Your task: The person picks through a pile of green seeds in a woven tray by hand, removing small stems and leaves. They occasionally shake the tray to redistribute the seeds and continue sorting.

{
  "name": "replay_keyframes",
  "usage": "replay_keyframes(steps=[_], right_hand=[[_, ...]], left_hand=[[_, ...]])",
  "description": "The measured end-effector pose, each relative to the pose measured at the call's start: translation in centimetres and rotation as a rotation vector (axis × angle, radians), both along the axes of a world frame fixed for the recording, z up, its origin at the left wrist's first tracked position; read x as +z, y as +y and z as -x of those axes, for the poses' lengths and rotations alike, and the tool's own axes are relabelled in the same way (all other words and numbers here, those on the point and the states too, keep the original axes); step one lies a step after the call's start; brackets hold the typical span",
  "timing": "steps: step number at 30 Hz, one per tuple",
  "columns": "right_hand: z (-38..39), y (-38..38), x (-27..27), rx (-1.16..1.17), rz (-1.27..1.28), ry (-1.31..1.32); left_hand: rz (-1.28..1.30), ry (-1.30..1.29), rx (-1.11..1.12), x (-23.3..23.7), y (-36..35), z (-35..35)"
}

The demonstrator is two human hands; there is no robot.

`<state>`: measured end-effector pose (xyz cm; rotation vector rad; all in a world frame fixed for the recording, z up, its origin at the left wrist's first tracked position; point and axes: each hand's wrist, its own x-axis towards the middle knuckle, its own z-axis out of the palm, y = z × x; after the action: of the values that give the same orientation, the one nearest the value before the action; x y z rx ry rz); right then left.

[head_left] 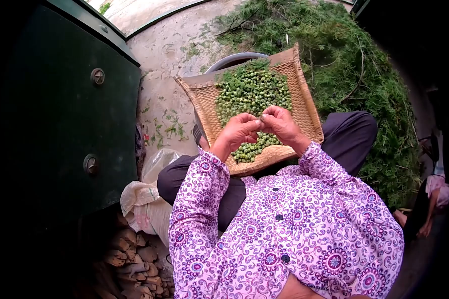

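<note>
- Head view: the left hand (239, 130) and right hand (280, 122) met fingertip to fingertip above the woven tray (204, 99). Both were closed to a narrow pinch, probably on a pod, though the fingers hid it.
- The green pods (252, 89) lay heaped down the middle of the tray, which rested on the person's lap and leaned on a dark basin (229, 61).
- The pods looked small, light, roundish and likely to roll. They probably bruised easily, so a soft pinch with thumb and forefinger suited one better than a squeeze.
- The tray looked stiff yet light, best gripped at its side rims and kept level.
- A heap of green cuttings (344, 65) lay beyond the tray, and stacked firewood (129, 259) sat low on the left.
</note>
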<state>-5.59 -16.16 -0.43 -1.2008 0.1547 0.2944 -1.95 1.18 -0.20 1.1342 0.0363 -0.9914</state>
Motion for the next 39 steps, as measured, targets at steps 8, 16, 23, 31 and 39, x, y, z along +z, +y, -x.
replay_keyframes(steps=[8, 16, 23, 31, 39], right_hand=[[-0.4, -1.2, -0.1, 0.076, -0.190, 0.041], [-2.2, -9.9, 2.5, -0.367, -0.006, -0.094], [-1.6, -17.4, 0.6, -0.561, 1.460, -0.310], [-3.4, -9.6, -1.4, 0.142, 1.418, -0.346], [-4.9, -8.9, -8.0, 0.350, 1.557, -0.107]], left_hand=[[0.007, 0.051, 0.009, 0.6, -0.1, 0.2], [-0.561, -0.699, -0.652, -0.4, 0.2, 1.2], [-0.722, -0.735, -0.739, -0.5, 0.6, 1.4], [-0.606, -0.762, -0.207, 0.5, 1.3, -0.2], [-0.598, -0.762, -0.144, 1.0, 1.5, -0.2]])
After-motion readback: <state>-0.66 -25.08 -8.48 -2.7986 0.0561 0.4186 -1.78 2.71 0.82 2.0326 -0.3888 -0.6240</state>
